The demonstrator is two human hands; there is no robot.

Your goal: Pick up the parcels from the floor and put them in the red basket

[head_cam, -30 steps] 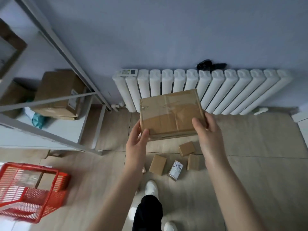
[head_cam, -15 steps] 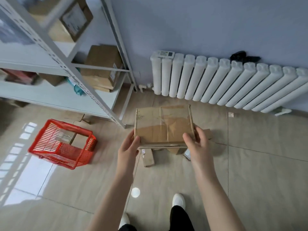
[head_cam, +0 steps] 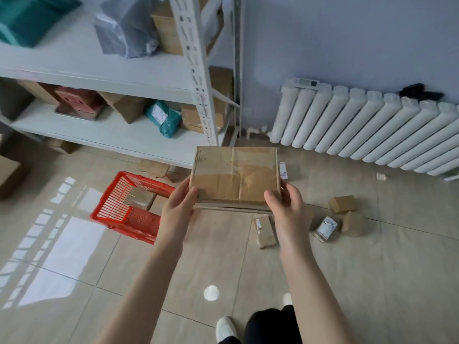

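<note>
Holding the flat parcel (head_cam: 236,177) in the air, the left hand (head_cam: 178,207) and right hand (head_cam: 285,204) clamp its near corners. I think it should go left and down, level, into the red basket (head_cam: 113,201) below.

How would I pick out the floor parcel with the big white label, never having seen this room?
Start at the white radiator, then drop to the floor before it, right of the person's right hand. Of three small parcels clustered there, yours is the leftmost parcel, topped by a white printed label; the box behind it and the box beside it are plain brown.
</note>
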